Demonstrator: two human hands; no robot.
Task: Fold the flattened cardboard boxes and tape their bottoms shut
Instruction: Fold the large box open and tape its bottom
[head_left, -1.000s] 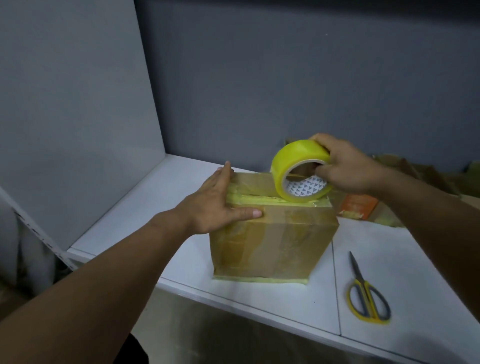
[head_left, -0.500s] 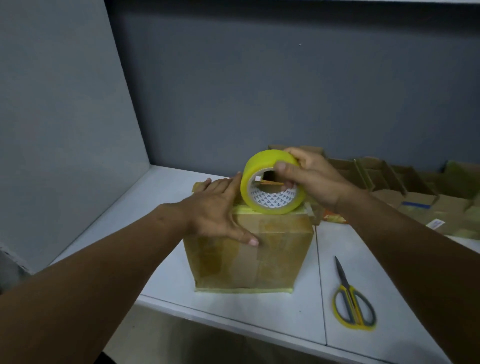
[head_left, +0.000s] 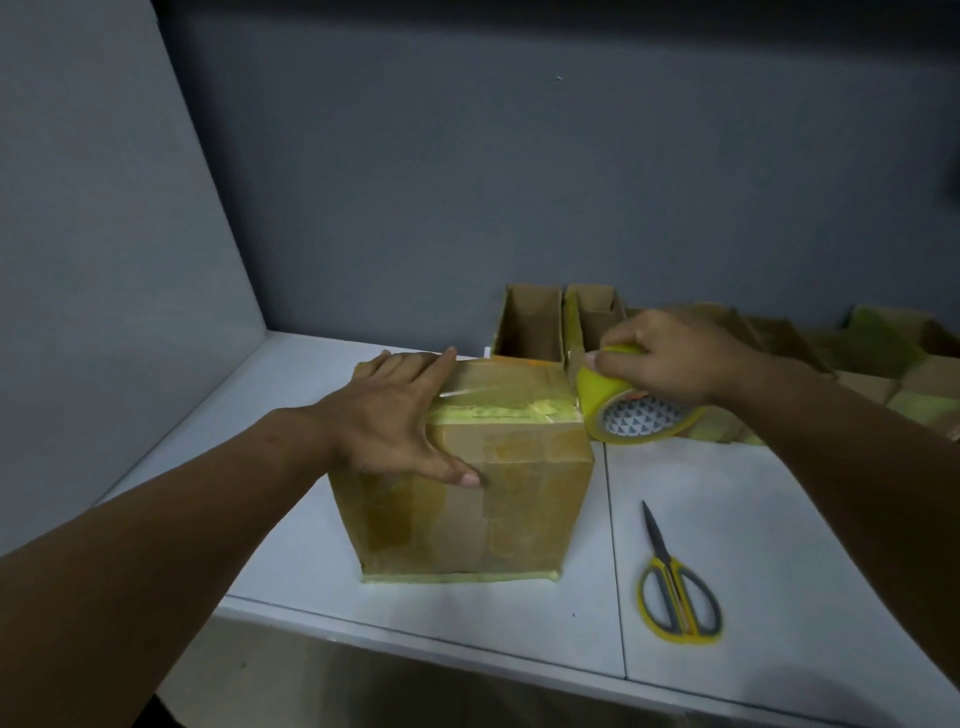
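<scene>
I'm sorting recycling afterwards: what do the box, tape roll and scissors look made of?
The box: brown cardboard, matte, with glossy patches of old tape on its front.
The tape roll: shiny yellowish plastic film; the patterned core looks like card, unsure.
The scissors: dark blades, likely steel; handles look like yellow and grey plastic or rubber.

The right hand (head_left: 670, 358) has drawn the tape roll (head_left: 631, 410) past the box's (head_left: 467, 499) right edge.
</scene>
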